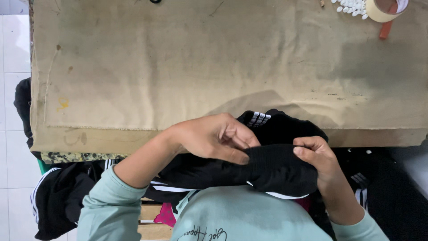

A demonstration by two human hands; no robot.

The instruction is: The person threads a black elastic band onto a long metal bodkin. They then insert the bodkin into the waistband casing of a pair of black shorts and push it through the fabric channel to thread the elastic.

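A black garment [272,167] with white stripes is bunched at the near edge of the work table, over my lap. My left hand [214,136] grips its ribbed black edge from the left, thumb and fingers pinched on the fabric. My right hand [318,156] holds the same ribbed edge from the right, fingers curled around it. A small white-striped patch of the garment [258,118] shows just above my left hand. Both sleeves are pale green.
The table is covered with a stained tan cloth [200,67]. A roll of tape [381,9], small white pieces [352,7] and an orange stick [385,30] lie at the far right corner. More black striped clothing [58,196] hangs at lower left and at lower right [392,196].
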